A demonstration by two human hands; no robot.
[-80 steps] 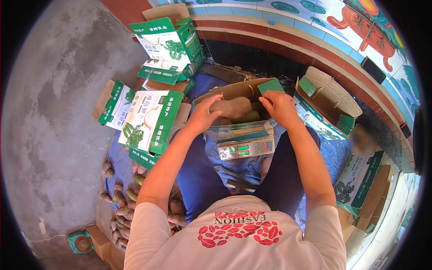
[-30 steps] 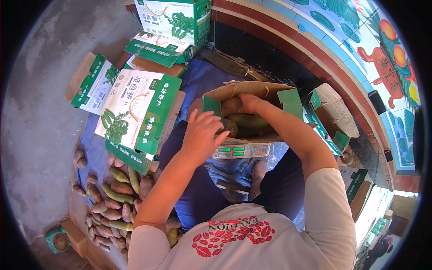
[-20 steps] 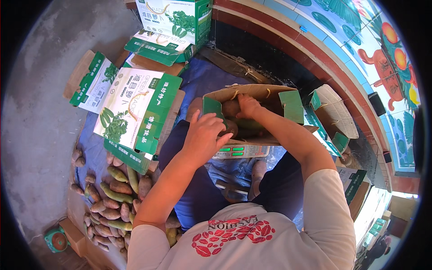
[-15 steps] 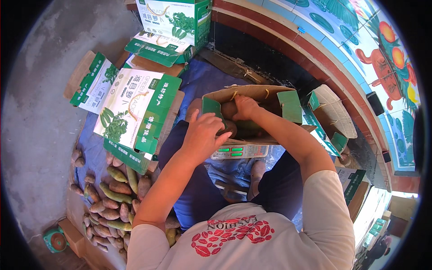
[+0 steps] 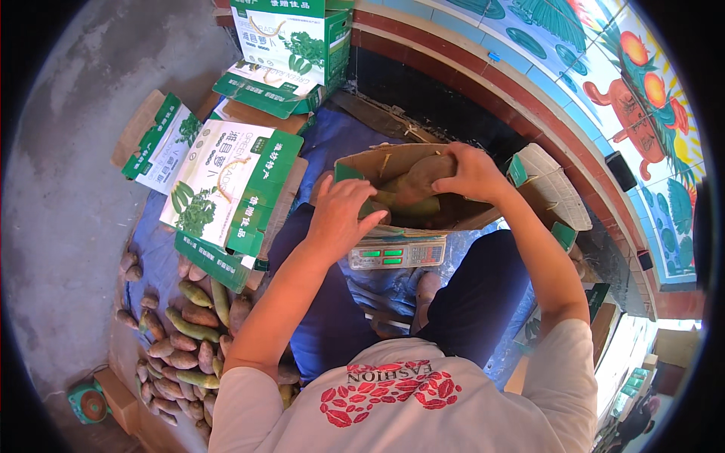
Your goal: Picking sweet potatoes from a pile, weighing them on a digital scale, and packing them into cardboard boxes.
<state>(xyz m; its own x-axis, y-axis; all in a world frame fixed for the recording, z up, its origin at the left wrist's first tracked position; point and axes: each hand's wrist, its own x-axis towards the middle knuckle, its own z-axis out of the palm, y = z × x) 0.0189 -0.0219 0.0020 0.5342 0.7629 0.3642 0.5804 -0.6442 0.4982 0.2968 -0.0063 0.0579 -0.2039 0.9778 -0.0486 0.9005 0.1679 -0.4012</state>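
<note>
An open cardboard box (image 5: 445, 220) stands in front of me on a digital scale (image 5: 396, 254) with lit green displays. Inside it lie green and brown root vegetables. My right hand (image 5: 476, 172) grips a long brown root vegetable (image 5: 424, 178) that slants over the box's opening. At the box's left end, by its green flap (image 5: 346, 172), my left hand (image 5: 343, 217) lies with fingers stretched and thumb apart. Its fingertips reach the rim; whether they press on it is hard to see.
Brown and green root vegetables (image 5: 181, 340) lie heaped on blue sheeting at the left. White-and-green cartons (image 5: 223, 177) stand behind them, more at the far left back (image 5: 279, 41). Another open carton (image 5: 555, 189) sits right of the box, near the tiled wall (image 5: 529, 68).
My right hand has risen from inside the box and shifted right, bringing up the brown root vegetable. My left hand stays at the box's left end. The box's right flap has dropped from view.
</note>
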